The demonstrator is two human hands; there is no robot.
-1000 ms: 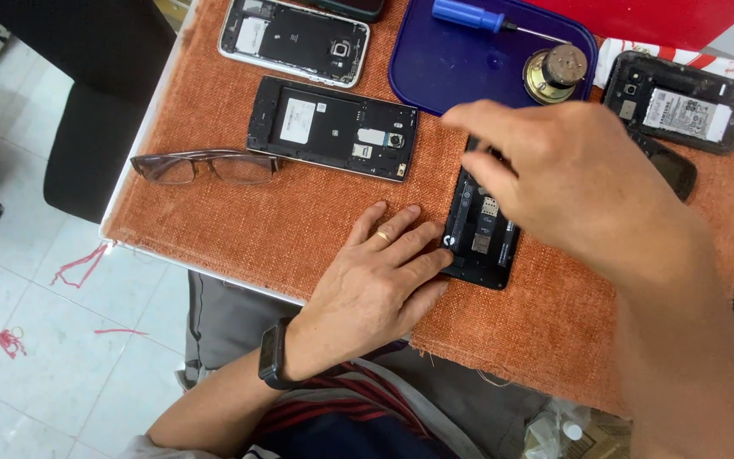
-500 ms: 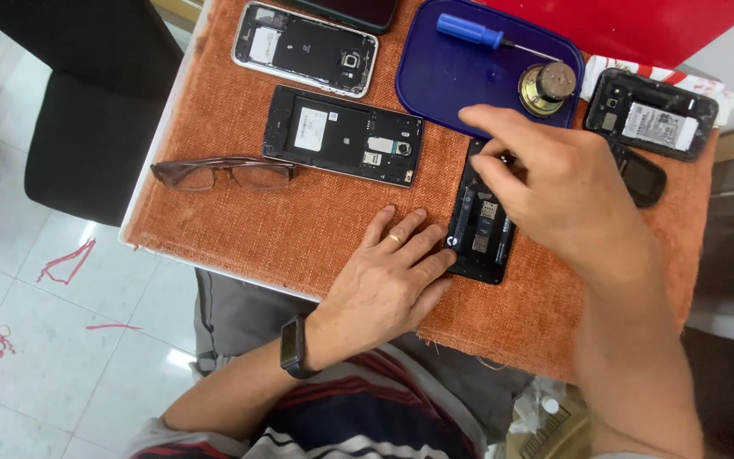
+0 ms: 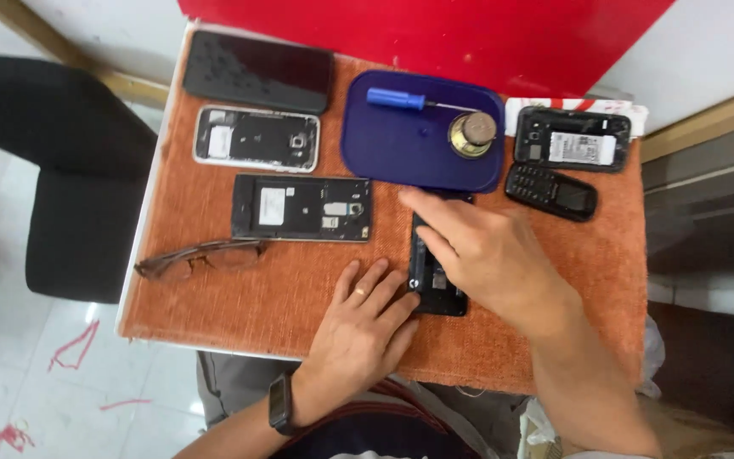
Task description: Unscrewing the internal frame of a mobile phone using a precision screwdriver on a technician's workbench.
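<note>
Left hand (image 3: 363, 327) flat, pinning the near end of the open phone (image 3: 437, 272) just below the blue tray (image 3: 409, 149), right hand (image 3: 490, 255) fingertips pressed on it; best kept braced, pressure light.

Upper centre: dark blue tray (image 3: 392, 149), blue screwdriver (image 3: 396, 99). Centre: black phone (image 3: 437, 285) on orange cloth (image 3: 214, 306). Top: red board (image 3: 435, 38). Left: brown glasses (image 3: 197, 257).
</note>
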